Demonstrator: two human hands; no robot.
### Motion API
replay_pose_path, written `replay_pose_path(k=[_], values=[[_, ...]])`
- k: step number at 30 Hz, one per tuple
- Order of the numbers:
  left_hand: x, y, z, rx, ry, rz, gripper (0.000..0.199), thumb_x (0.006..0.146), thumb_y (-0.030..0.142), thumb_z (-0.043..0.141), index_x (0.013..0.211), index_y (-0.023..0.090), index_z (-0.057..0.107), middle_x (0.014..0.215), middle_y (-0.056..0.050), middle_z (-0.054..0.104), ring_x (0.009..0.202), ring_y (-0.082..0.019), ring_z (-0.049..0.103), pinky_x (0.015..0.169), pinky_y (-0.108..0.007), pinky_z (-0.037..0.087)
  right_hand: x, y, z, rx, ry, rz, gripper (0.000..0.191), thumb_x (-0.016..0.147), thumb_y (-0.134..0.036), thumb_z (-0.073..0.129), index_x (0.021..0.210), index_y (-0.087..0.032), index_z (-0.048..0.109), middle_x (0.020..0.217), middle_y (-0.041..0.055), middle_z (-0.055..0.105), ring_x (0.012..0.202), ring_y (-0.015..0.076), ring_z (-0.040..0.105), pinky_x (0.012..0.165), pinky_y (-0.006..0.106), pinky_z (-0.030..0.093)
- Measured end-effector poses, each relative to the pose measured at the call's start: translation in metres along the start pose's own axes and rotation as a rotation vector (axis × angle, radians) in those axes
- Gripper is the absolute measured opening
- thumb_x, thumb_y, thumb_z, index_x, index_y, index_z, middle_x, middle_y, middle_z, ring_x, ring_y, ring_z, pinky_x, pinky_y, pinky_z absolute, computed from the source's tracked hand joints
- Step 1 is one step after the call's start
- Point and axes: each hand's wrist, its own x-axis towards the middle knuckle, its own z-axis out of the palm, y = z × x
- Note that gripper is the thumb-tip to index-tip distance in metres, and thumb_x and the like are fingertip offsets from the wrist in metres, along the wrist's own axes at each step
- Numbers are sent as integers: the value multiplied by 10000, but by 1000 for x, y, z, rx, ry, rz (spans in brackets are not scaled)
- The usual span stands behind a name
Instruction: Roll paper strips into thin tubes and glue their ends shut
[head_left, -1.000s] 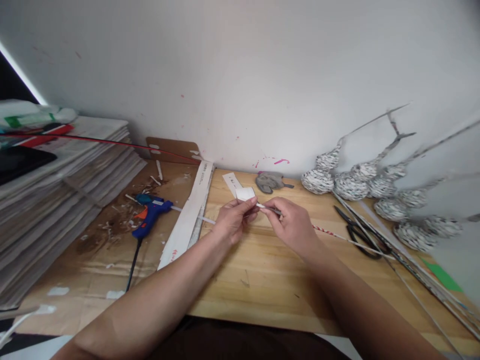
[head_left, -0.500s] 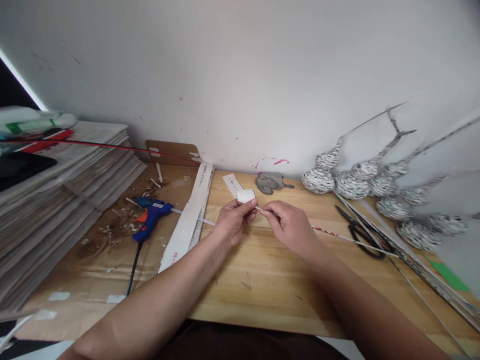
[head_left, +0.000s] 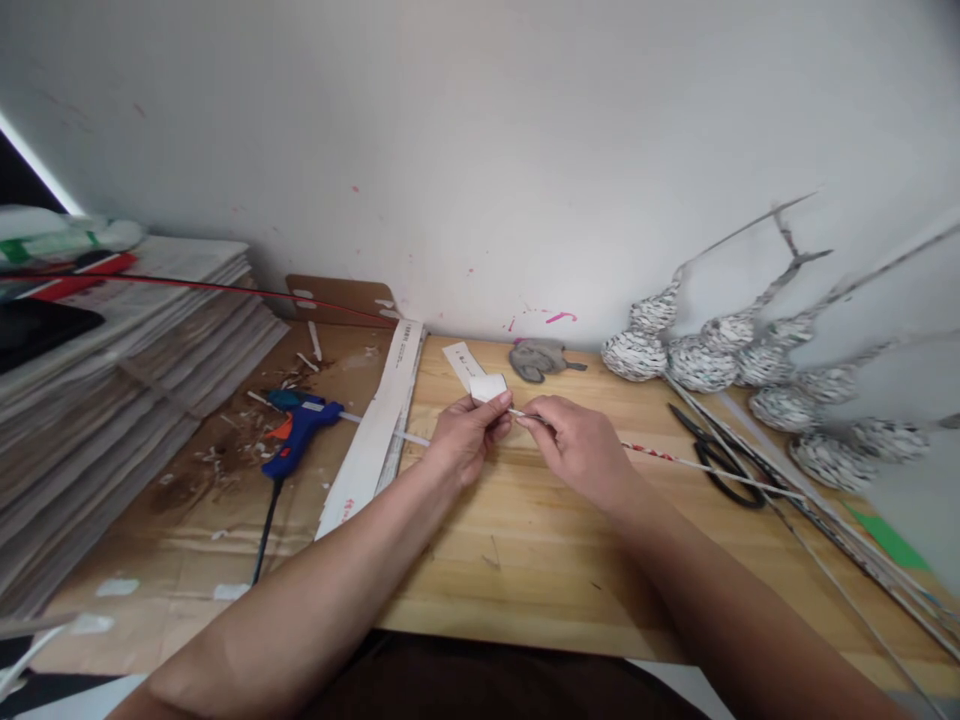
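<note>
My left hand (head_left: 471,435) is closed, thumb pressing on a white printed paper strip (head_left: 489,386). The strip curls above the thumb, and its flat end extends back over the wooden table. To its right, my right hand (head_left: 574,435) pinches a thin rolled paper stick (head_left: 652,455) between thumb and fingers. The stick's near end reaches toward the left fingertips; its red-and-white length runs out past the right hand, over black scissors (head_left: 727,470). Where paper and stick meet is partly hidden by the left fingers.
Left on cardboard lies a blue glue gun (head_left: 304,435), beside a stack of long paper strips (head_left: 379,420). A grey cloth-like lump (head_left: 538,358) sits near the wall. Several woven paper gourds (head_left: 634,355) and long paper sticks (head_left: 832,530) are at right. Stacked newspapers (head_left: 172,340) stand far left.
Both hands keep their grips close together. The stick's far end has shifted slightly right and up. The whole view has moved a little.
</note>
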Motion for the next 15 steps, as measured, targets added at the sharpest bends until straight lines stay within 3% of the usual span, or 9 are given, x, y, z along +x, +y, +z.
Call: replay_pose_path(k=[9, 15], values=[[-1, 0, 2, 5, -9, 21, 165, 653, 89, 797, 747, 86, 661, 626, -4, 633, 518, -49, 571, 500, -128, 485, -1, -2, 1, 18, 18, -2, 156, 930, -287, 476, 947, -198, 603, 867, 56, 651, 746, 173, 584, 662, 278, 403], [1, -1, -1, 3, -13, -11, 117, 675, 86, 780, 739, 65, 684, 652, -29, 657, 531, -52, 584, 521, -132, 501, 1, 1, 2, 51, -40, 36, 235, 951, -266, 414, 779, -196, 558, 713, 23, 609, 650, 155, 545, 610, 273, 369]])
